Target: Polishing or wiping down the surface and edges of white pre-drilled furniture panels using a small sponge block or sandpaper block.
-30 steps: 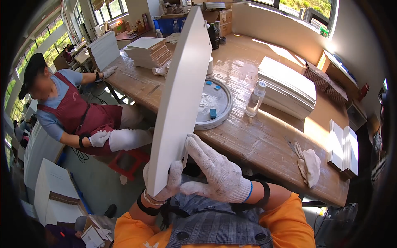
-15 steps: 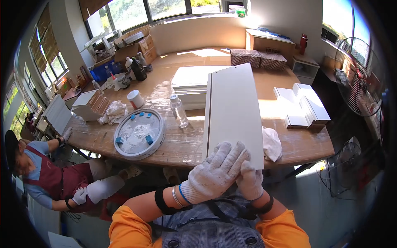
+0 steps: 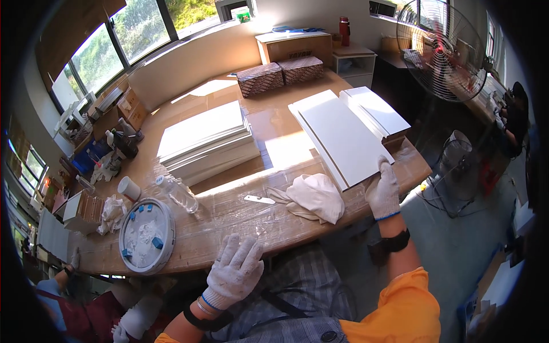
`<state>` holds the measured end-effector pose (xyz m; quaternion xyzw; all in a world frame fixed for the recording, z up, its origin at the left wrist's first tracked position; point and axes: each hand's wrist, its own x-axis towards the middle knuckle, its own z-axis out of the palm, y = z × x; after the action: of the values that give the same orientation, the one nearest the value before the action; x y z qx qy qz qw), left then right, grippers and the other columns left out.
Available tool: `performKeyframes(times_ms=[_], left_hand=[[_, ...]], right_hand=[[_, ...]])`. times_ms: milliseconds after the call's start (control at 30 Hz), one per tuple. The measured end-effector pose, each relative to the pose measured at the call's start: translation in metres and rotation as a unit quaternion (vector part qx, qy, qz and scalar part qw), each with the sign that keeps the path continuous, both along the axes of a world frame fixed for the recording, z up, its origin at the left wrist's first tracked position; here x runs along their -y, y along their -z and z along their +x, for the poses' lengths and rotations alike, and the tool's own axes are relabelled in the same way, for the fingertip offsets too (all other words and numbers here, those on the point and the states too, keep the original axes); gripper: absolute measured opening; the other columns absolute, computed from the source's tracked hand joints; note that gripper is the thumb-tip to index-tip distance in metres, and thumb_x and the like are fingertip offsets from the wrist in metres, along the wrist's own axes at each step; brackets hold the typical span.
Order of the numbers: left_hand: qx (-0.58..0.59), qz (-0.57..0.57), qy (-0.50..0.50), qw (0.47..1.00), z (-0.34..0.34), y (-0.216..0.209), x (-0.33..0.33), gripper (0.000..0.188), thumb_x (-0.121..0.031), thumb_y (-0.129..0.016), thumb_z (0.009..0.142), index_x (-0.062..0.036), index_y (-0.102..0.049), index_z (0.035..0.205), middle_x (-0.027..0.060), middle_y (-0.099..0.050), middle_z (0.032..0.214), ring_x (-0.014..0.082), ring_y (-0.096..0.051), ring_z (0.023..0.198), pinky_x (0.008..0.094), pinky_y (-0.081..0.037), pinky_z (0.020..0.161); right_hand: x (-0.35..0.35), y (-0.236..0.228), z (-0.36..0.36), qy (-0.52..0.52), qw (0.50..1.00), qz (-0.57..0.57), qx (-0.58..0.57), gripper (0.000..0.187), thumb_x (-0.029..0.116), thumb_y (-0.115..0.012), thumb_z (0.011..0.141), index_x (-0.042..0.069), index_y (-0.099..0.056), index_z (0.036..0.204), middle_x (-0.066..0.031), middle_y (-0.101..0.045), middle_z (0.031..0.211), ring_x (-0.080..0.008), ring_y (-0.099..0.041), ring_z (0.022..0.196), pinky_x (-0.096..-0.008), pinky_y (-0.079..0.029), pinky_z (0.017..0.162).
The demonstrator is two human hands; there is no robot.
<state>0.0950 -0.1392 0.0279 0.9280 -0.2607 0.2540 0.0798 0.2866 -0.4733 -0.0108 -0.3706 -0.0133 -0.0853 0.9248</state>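
My right hand (image 3: 382, 193), in a white work glove, grips the near end of a long white panel (image 3: 340, 134) with a groove along one side. This panel lies at the right of the table against other white panels (image 3: 377, 111). Over the table's front edge hovers my left hand (image 3: 234, 271), gloved too, fingers spread and nothing in it. Between the hands a crumpled cream cloth (image 3: 314, 197) and a small flat blade (image 3: 259, 199) rest on the table. A larger stack of white panels (image 3: 209, 137) stands further back.
At left are a round grey lid (image 3: 171, 231) with white paste and several blue pieces, a clear bottle (image 3: 177, 194) and a white tub (image 3: 129, 187). Patterned boxes (image 3: 280, 77) sit at the back. A fan (image 3: 437, 51) stands right; a co-worker (image 3: 86, 308) sits left.
The panel has moved from in front of me to the right side of the table. My left hand has let go of it and drawn back left. The view has turned right.
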Motion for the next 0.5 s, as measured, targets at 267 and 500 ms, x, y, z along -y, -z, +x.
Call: performKeyframes(times_ms=[267, 500], left_hand=[[-0.04, -0.021, -0.147, 0.988, 0.015, 0.084, -0.071, 0.045, -0.015, -0.065, 0.08, -0.004, -0.054, 0.122, 0.0198, -0.055, 0.122, 0.0427, -0.049, 0.114, 0.0513, -0.038, 0.101], [-0.097, -0.06, -0.193, 0.975, 0.02, 0.101, -0.091, 0.04, -0.021, -0.055, 0.087, -0.002, -0.053, 0.121, 0.0197, -0.055, 0.12, 0.0412, -0.047, 0.115, 0.0486, -0.035, 0.103]], right_hand=[[0.011, 0.046, 0.123, 0.047, 0.99, 0.095, -0.088, 0.018, 0.019, -0.057, 0.087, 0.012, -0.057, 0.104, -0.0055, -0.062, 0.102, -0.0227, -0.061, 0.093, -0.0423, -0.054, 0.078], [0.038, 0.082, 0.159, 0.077, 0.983, 0.039, -0.165, 0.021, 0.017, -0.056, 0.09, 0.01, -0.054, 0.11, -0.0121, -0.057, 0.109, -0.0299, -0.058, 0.101, -0.0564, -0.049, 0.088]])
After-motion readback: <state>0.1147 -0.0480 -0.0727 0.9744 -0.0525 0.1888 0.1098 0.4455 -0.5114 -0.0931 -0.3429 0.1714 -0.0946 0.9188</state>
